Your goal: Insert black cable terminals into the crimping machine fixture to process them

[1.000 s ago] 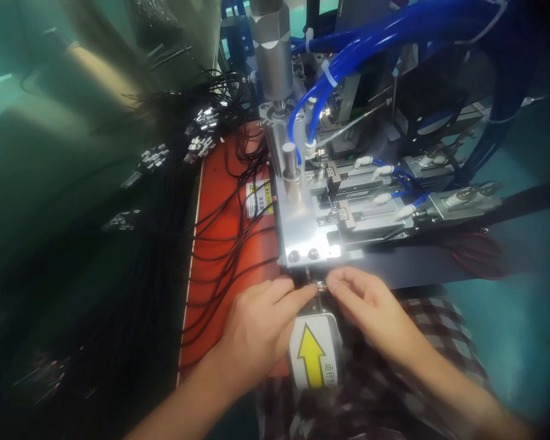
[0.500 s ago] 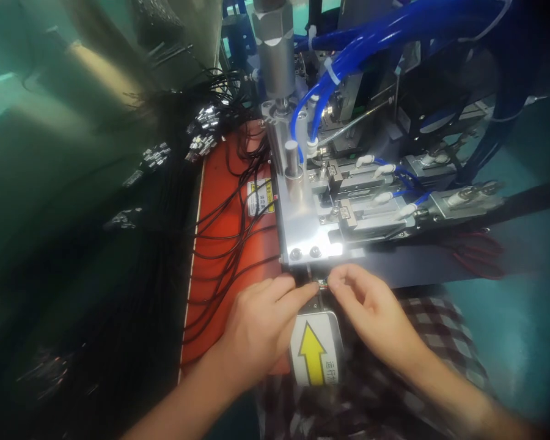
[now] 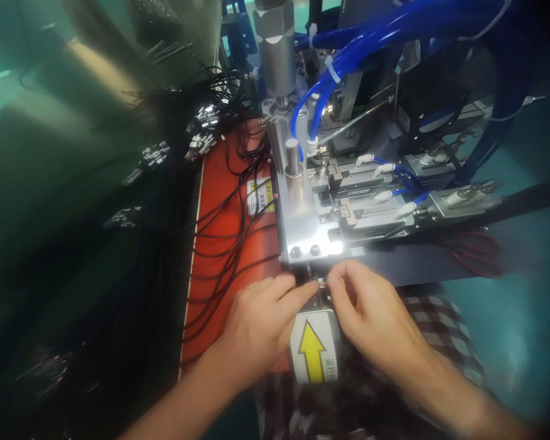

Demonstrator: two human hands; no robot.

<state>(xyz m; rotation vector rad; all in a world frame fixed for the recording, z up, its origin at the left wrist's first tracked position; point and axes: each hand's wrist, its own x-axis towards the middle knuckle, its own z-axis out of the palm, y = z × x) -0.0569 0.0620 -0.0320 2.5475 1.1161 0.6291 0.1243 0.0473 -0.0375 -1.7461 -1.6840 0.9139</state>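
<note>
A small cable end [image 3: 322, 283] with a shiny metal part and bits of colour lies between my fingertips, at the near edge of the machine. My left hand [image 3: 263, 321] comes in from the left, its index finger stretched to the cable end and the other fingers curled; its thumb is mostly hidden. From the right, my right hand [image 3: 371, 305] pinches the other side of the cable end with thumb and index finger. Just below sits a white plate with a yellow arrow [image 3: 312, 351]. Exact details of the small part are too fine to make out.
The metal machine head [image 3: 302, 226] stands right beyond my hands, with blue air hoses [image 3: 371, 43] above. Black cables [image 3: 238, 244] cross the red surface [image 3: 215, 195] at left. Bundles of metal-tipped cables [image 3: 204, 131] lie farther left. Checked cloth [image 3: 435, 324] is below right.
My right hand has turned slightly and shifted a little upward, its fingertips still at the cable end. My left hand has hardly moved.
</note>
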